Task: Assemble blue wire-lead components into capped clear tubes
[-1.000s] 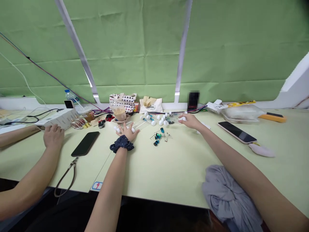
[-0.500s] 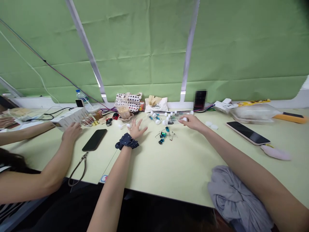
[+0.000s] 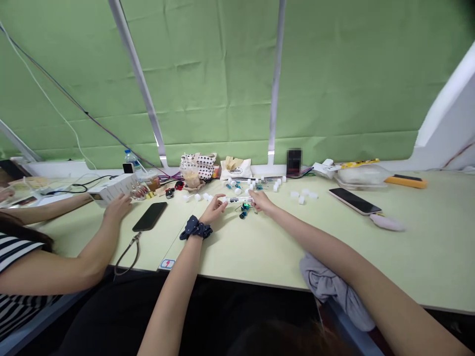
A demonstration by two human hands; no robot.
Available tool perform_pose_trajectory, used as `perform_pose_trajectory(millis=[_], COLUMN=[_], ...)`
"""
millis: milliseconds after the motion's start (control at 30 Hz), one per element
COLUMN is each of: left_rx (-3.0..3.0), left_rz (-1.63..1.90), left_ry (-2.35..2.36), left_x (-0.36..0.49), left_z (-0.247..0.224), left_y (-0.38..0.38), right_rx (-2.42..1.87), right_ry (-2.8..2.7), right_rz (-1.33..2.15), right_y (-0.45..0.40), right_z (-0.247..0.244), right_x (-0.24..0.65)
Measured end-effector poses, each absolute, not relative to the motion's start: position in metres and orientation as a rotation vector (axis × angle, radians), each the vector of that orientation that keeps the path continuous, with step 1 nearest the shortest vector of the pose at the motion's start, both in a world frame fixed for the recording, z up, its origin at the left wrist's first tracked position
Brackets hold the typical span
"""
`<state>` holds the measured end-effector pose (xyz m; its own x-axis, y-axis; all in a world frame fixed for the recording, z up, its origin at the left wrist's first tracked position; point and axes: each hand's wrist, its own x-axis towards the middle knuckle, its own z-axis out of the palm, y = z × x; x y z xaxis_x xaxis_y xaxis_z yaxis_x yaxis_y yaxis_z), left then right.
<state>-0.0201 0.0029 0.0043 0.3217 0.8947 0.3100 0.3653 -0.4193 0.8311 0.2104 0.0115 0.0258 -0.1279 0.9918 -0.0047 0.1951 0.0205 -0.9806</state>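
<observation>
Between my two hands lies a clear tube [image 3: 238,200], held level, with some dark content showing through its wall. My left hand [image 3: 214,209], with a dark dotted scrunchie [image 3: 195,228] on its wrist, pinches the tube's left end at a white cap. At the opposite end, the fingers of my right hand [image 3: 261,200] are closed round the tube. Just below it on the table is a small cluster of shiny teal-green parts [image 3: 244,213] with thin wires. Beyond my hands lie several more clear tubes [image 3: 261,187] and white caps [image 3: 237,191].
Loose white caps [image 3: 302,200] lie to the right, near a phone [image 3: 354,201] and a plastic container [image 3: 361,175]. Leftward are another phone [image 3: 150,216], a drink cup [image 3: 191,177] and a co-worker's hand [image 3: 118,207] on a white box [image 3: 115,184]. Grey cloth [image 3: 334,287] hangs at the front edge.
My right hand has come left from the tube pile with a tube. My left hand, spread open before, has closed on that tube's other end. The camera view has shifted.
</observation>
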Motion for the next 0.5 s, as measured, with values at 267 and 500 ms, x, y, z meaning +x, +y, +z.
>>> perform_pose_trajectory(millis=[267, 500], left_rx=[1.996, 1.804], left_rz=[1.146, 1.152], left_ry=[1.225, 1.454], left_x=[-0.007, -0.005], left_z=[-0.001, -0.001], left_y=[0.001, 0.004], right_rx=[-1.290, -1.061], right_ry=[-1.375, -1.770], right_rz=[1.296, 0.721], right_y=[0.015, 0.011], right_z=[0.018, 0.015], right_x=[0.211, 0.215])
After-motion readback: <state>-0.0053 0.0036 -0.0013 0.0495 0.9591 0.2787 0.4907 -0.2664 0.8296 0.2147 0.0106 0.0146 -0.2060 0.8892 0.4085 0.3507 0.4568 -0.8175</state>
